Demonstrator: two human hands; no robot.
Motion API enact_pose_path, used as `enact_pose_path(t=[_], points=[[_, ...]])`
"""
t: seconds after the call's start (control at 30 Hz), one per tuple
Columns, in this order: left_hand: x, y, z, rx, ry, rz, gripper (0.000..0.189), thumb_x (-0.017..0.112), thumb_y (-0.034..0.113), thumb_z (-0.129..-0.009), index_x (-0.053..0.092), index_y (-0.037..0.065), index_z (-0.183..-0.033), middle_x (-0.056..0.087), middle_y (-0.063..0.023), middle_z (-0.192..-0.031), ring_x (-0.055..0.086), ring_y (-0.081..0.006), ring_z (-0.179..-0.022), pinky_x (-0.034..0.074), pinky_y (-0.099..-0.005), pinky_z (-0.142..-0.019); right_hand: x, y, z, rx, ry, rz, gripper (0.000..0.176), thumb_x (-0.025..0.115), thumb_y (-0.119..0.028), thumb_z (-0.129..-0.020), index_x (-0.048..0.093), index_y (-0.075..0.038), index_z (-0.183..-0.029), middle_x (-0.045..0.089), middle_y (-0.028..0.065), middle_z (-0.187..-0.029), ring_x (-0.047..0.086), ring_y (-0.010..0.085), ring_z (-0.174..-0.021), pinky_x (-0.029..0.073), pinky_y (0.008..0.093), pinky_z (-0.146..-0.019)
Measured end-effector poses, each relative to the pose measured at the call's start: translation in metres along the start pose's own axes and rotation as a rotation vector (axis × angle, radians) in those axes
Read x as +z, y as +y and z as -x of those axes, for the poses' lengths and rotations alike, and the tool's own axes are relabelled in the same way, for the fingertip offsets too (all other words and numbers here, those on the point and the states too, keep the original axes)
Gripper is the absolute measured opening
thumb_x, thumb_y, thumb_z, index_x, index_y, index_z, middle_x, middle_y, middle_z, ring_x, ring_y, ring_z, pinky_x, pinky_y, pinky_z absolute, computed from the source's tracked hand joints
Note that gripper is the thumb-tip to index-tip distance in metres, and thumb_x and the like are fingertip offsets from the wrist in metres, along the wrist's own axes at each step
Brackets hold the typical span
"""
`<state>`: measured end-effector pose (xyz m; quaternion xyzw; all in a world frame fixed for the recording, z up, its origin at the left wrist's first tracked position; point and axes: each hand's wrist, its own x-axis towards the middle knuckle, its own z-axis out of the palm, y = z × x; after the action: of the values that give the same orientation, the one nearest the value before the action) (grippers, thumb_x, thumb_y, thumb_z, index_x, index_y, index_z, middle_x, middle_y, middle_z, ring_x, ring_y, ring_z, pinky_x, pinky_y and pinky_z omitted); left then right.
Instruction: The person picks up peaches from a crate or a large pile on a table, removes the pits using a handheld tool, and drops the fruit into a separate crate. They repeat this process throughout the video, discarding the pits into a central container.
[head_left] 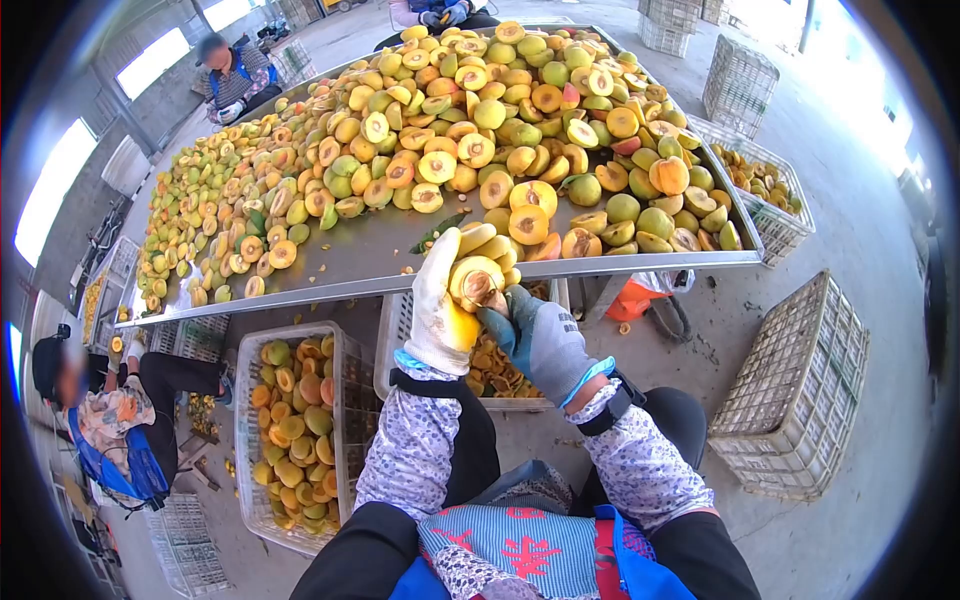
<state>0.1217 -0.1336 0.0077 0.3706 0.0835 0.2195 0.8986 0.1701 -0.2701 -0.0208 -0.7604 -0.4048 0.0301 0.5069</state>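
My left hand, in a white glove stained yellow, is closed round a yellow peach half, its cut face turned up toward me. Against the near side of that half press the fingers of my right hand, in a blue-grey glove. They are pinched together at a brownish bit by the pit hollow; I cannot tell whether it is the pit or a tool tip. Both hands are just in front of the metal table's edge. Behind them, a heap of cut peaches covers much of the tabletop.
Below the table are a white crate of peach halves and, under my hands, another crate with peach pieces. A tall crate stands at right, near a filled one. People work at left, far left and opposite.
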Motion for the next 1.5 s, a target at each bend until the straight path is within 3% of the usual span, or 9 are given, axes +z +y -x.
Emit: enact_pose_path(t=[0.27, 0.57, 0.77, 0.97, 1.13, 1.23, 1.27, 1.4, 1.5], points=[[0.004, -0.004, 0.002, 0.029, 0.111, -0.139, 0.045, 0.053, 0.039, -0.103, 0.066, -0.002, -0.116, 0.071, -0.0142, -0.097, 0.071, -0.0262, -0.085, 0.060, -0.0394, -0.076, 0.011, 0.007, 0.007, 0.032, -0.063, -0.200, 0.033, 0.063, -0.036, -0.098, 0.066, -0.004, -0.104, 0.068, 0.0245, -0.085, 0.065, 0.0446, -0.078, 0.051, 0.0489, -0.066], [0.009, 0.012, 0.010, -0.026, 0.150, -0.397, 0.045, 0.053, 0.038, -0.104, 0.068, -0.004, -0.109, 0.072, -0.0154, -0.087, 0.071, -0.0229, -0.074, 0.061, -0.0335, -0.066, 0.033, 0.019, 0.020, 0.121, -0.199, -0.488, 0.029, 0.057, -0.027, -0.104, 0.066, 0.000, -0.108, 0.073, 0.0085, -0.091, 0.062, 0.0117, -0.084, 0.051, 0.0310, -0.077], [0.009, -0.001, 0.013, 0.058, 0.239, -0.349, 0.046, 0.052, 0.038, -0.104, 0.068, -0.005, -0.110, 0.072, -0.0155, -0.087, 0.071, -0.0226, -0.074, 0.061, -0.0325, -0.066, 0.055, 0.032, 0.025, 0.182, -0.179, -0.599, 0.028, 0.057, -0.027, -0.104, 0.065, 0.000, -0.108, 0.070, 0.0023, -0.091, 0.057, 0.0091, -0.084, 0.050, 0.0289, -0.080], [0.008, 0.008, 0.016, -0.002, 0.200, -0.386, 0.047, 0.051, 0.038, -0.105, 0.067, -0.006, -0.112, 0.073, -0.0165, -0.090, 0.072, -0.0229, -0.077, 0.062, -0.0331, -0.069, 0.038, 0.033, 0.016, 0.126, -0.273, -0.493, 0.025, 0.056, -0.025, -0.104, 0.066, -0.002, -0.105, 0.069, -0.0009, -0.089, 0.056, 0.0074, -0.081, 0.050, 0.0283, -0.075], [0.012, 0.000, 0.019, 0.084, 0.194, -0.345, 0.046, 0.051, 0.037, -0.105, 0.067, -0.005, -0.113, 0.072, -0.0153, -0.090, 0.071, -0.0236, -0.079, 0.061, -0.0340, -0.072, 0.071, 0.015, 0.030, 0.210, -0.073, -0.817, 0.033, 0.050, -0.029, -0.107, 0.061, -0.004, -0.088, 0.059, -0.0039, -0.078, 0.049, 0.0055, -0.072, 0.044, 0.0258, -0.063], [0.011, -0.001, 0.018, 0.068, 0.177, -0.326, 0.046, 0.051, 0.037, -0.105, 0.066, -0.005, -0.113, 0.071, -0.0140, -0.088, 0.070, -0.0238, -0.078, 0.060, -0.0347, -0.072, 0.053, 0.008, 0.027, 0.310, -0.150, -0.688, 0.033, 0.049, -0.027, -0.107, 0.061, -0.004, -0.087, 0.059, -0.0042, -0.075, 0.048, 0.0048, -0.070, 0.043, 0.0248, -0.061], [0.011, 0.001, 0.015, 0.057, 0.177, -0.323, 0.045, 0.051, 0.037, -0.105, 0.066, -0.005, -0.113, 0.070, -0.0135, -0.087, 0.069, -0.0238, -0.077, 0.059, -0.0348, -0.071, 0.056, 0.008, 0.025, 0.191, -0.054, -0.634, 0.035, 0.047, -0.030, -0.108, 0.060, -0.007, -0.085, 0.056, -0.0036, -0.068, 0.047, 0.0046, -0.061, 0.040, 0.0237, -0.054], [0.005, 0.006, 0.014, 0.078, 0.022, -0.320, 0.045, 0.049, 0.037, -0.105, 0.066, -0.005, -0.112, 0.067, -0.0122, -0.081, 0.066, -0.0230, -0.070, 0.056, -0.0348, -0.064, 0.011, -0.037, 0.021, 0.663, -0.471, -0.888, 0.051, 0.037, -0.054, -0.107, 0.056, -0.015, -0.079, 0.043, -0.0040, -0.055, 0.036, 0.0081, -0.039, 0.028, 0.0247, -0.036], [-0.013, 0.009, 0.007, 0.037, -0.213, -0.308, 0.046, 0.047, 0.037, -0.106, 0.066, -0.005, -0.113, 0.067, -0.0125, -0.081, 0.066, -0.0229, -0.069, 0.054, -0.0344, -0.061, 0.003, -0.027, 0.019, 0.787, -0.782, -1.294, 0.057, 0.034, -0.062, -0.104, 0.050, -0.017, -0.075, 0.035, -0.0058, -0.053, 0.029, 0.0068, -0.037, 0.022, 0.0235, -0.032]])
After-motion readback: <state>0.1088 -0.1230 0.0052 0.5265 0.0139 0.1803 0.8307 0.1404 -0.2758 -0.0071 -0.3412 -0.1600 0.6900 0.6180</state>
